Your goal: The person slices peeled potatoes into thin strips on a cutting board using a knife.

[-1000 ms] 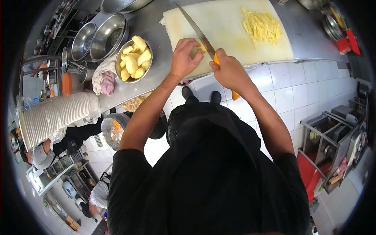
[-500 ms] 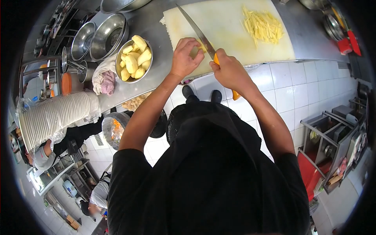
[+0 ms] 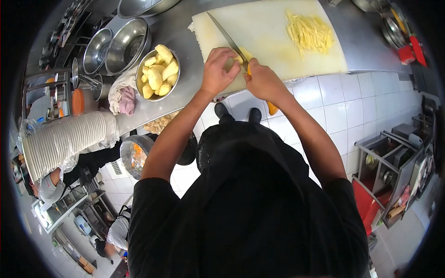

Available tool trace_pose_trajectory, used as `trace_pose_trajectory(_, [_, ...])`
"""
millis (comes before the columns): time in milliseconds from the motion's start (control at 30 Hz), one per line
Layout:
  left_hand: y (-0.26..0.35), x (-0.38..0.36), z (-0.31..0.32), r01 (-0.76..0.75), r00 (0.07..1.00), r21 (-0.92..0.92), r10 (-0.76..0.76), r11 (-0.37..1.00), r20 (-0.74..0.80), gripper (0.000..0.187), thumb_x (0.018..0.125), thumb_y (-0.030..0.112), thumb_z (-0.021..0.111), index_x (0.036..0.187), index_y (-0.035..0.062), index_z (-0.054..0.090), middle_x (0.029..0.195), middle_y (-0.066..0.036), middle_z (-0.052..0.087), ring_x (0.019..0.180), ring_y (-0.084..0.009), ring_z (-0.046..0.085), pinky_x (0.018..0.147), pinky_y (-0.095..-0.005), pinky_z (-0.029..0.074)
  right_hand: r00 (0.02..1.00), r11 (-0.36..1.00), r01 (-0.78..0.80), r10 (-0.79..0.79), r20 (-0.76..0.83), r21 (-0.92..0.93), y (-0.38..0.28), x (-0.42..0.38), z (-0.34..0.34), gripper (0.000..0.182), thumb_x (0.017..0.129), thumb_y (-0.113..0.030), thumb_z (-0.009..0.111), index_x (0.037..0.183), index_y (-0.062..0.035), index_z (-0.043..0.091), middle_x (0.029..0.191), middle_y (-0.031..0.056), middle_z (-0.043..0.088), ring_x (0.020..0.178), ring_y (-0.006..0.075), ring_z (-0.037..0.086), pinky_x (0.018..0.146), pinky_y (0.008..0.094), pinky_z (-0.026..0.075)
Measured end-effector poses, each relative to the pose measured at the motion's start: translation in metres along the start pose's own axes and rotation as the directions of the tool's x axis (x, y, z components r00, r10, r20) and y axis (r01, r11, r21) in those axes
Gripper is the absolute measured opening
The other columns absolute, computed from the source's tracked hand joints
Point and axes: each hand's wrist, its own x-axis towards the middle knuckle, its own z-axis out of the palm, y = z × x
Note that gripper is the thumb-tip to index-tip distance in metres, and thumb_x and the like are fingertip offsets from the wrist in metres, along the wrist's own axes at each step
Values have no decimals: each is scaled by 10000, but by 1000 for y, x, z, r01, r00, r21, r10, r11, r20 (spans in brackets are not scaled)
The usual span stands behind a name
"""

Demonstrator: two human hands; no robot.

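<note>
My right hand point(image 3: 265, 82) is closed round the orange handle of a long kitchen knife point(image 3: 226, 36), whose blade slants up and left over the white cutting board point(image 3: 264, 28). Curled fingers of my left hand point(image 3: 219, 70) hold a piece of peeled potato point(image 3: 239, 59) against the board, close to the blade's left side; the fingers partly hide it. Just right of the blade lies a pale yellow cut piece point(image 3: 247, 53). A heap of thin yellow strips point(image 3: 309, 33) rests on the board's right part. Left of the board, a metal bowl point(image 3: 175, 90) holds several peeled potatoes point(image 3: 155, 78).
Metal bowls point(image 3: 127, 44) and a crumpled cloth point(image 3: 123, 95) lie on the steel counter at left, with a wrapped stack of white plates point(image 3: 69, 139) nearby. Below the counter stands a bin point(image 3: 134, 155). Other people point(image 3: 118, 231) are at lower left. A metal rack point(image 3: 394, 176) stands at right.
My right hand and the knife handle have shifted slightly left and down. A pale cut piece now shows more plainly to the right of the blade. The left hand keeps its hold.
</note>
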Motion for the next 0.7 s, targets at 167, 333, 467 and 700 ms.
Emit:
trace_pose_trajectory(167, [1,0,-1,22,1000,-12,-22,1000,6,154,788,59,718,934,22,688,1017,-123,674,951,-302,651,839,-380,532,1000,999,-24,24,2,32,-1,-5,-5,304,955,-200,573,1080,47,448,881,338,648,904,516,629,814,563,474])
trace_pose_trajectory(333, [2,-1,-1,20,1000,-18,-20,1000,-14,132,792,56,717,915,28,680,1004,-115,675,937,-301,655,832,-376,533,999,999,-19,21,-30,44,-8,-23,-15,293,962,-204,578,1045,38,434,847,335,642,870,518,626,771,557,465])
trace_pose_trajectory(467, [1,-1,-1,23,1000,-8,-23,1000,-16,126,787,55,716,904,30,677,1000,-115,676,936,-302,658,832,-377,532,999,999,1,1,-42,49,-12,-29,-22,288,965,-201,580,1029,35,427,825,331,637,846,520,622,753,556,461])
trace_pose_trajectory(700, [0,-1,0,22,999,-6,-22,1000,-26,132,777,52,717,903,29,685,994,-117,676,927,-302,658,832,-375,531,999,999,10,-9,-32,48,-13,-31,-22,290,966,-201,579,1039,35,427,812,325,636,840,520,620,752,555,458])
